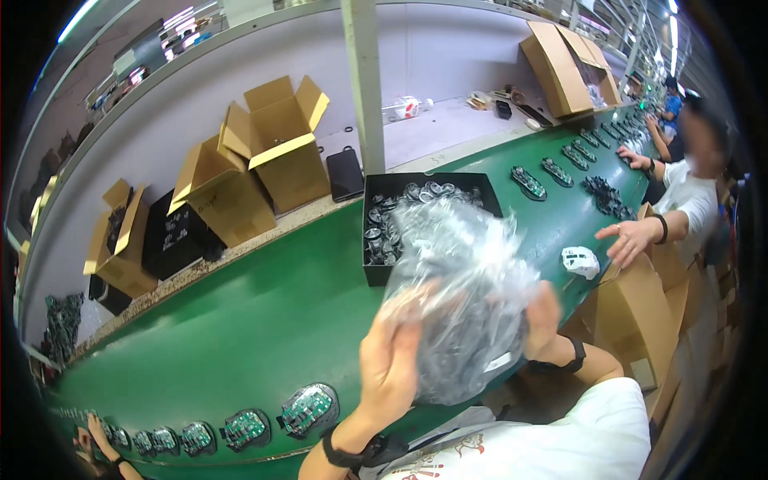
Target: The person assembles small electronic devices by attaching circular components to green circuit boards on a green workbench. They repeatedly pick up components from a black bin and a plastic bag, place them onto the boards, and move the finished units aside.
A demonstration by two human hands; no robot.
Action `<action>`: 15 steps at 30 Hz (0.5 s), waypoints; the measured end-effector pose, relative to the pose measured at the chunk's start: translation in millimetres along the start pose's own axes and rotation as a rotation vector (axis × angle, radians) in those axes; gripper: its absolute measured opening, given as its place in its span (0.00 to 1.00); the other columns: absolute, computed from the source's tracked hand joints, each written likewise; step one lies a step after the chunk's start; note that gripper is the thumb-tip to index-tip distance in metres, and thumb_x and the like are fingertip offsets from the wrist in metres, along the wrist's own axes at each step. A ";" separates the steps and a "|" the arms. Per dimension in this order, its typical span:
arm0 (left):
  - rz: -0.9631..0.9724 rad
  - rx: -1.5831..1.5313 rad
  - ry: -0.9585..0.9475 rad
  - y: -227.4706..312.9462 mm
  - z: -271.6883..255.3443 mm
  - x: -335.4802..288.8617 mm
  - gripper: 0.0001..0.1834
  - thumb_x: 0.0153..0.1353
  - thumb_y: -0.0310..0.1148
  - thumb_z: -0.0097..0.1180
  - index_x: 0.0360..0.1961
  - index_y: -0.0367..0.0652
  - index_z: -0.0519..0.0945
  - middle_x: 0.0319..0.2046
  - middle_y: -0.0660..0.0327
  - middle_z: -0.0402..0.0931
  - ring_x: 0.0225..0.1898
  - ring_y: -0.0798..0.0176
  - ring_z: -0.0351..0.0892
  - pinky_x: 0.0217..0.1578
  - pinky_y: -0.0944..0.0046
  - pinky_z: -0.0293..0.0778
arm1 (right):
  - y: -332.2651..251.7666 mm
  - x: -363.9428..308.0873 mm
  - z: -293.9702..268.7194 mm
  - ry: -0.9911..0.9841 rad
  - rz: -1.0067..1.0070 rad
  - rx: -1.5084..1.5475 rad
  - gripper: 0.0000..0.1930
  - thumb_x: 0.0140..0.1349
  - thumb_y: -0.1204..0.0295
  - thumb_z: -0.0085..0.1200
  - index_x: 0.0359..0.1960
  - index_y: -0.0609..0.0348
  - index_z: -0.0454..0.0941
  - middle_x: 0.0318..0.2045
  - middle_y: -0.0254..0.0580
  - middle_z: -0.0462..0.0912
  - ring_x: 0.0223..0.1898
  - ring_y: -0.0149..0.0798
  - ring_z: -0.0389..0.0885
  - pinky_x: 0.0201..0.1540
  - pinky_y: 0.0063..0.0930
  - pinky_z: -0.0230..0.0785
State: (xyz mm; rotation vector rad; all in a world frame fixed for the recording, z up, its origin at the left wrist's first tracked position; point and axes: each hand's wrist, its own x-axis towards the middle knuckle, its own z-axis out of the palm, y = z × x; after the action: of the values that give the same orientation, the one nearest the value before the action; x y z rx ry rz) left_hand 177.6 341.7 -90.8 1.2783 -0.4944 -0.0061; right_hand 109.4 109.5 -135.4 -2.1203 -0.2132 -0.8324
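Observation:
Between my two hands is a large clear plastic bag (464,320), crinkled and full of dark small parts. My left hand (390,352) grips its left side, the fingers partly behind the film. On the other side my right hand (544,320) closes on the bag, slightly blurred. Just beyond the bag stands a black open box (373,268) with many dark, shiny round parts (384,228) in it; the bag's top overlaps its front right part. Each wrist wears a black band.
Circuit-board assemblies (310,410) line the green bench (240,336) at near left, more (528,184) at far right. Open cardboard boxes (280,160) stand on the back shelf by a post (364,88). A co-worker's hand (632,238) reaches near a white mouse-shaped shell (581,262). Another cardboard box (632,312) sits right.

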 end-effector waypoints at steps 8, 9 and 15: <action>0.040 0.002 0.152 2.2 -34.5 -41.0 0.19 0.60 0.18 0.46 0.54 0.36 0.70 0.46 0.61 0.73 0.47 0.67 0.73 0.54 0.68 0.67 | -16.8 9.1 25.4 -0.357 -0.314 0.147 0.09 0.58 0.70 0.56 0.35 0.63 0.79 0.38 0.47 0.83 0.36 0.52 0.84 0.37 0.39 0.78; 0.030 0.034 0.146 3.2 -35.3 -40.7 0.22 0.58 0.22 0.48 0.56 0.36 0.68 0.47 0.60 0.73 0.48 0.66 0.74 0.54 0.67 0.67 | -20.3 14.0 19.0 -0.396 -0.294 0.158 0.09 0.58 0.69 0.56 0.36 0.62 0.80 0.39 0.46 0.83 0.38 0.51 0.83 0.39 0.39 0.78; -0.020 0.032 0.259 9.9 -22.9 -30.9 0.20 0.64 0.25 0.54 0.56 0.38 0.67 0.38 0.60 0.75 0.37 0.63 0.77 0.38 0.64 0.77 | 12.7 72.1 -10.5 -0.403 -0.127 0.295 0.12 0.61 0.66 0.55 0.42 0.58 0.82 0.44 0.44 0.83 0.49 0.47 0.79 0.52 0.39 0.73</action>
State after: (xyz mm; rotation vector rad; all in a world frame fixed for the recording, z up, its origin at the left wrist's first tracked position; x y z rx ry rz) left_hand 155.4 374.0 -97.1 1.2933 -0.2602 0.1494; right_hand 164.7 83.9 -93.6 -1.9862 -0.6468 -0.4031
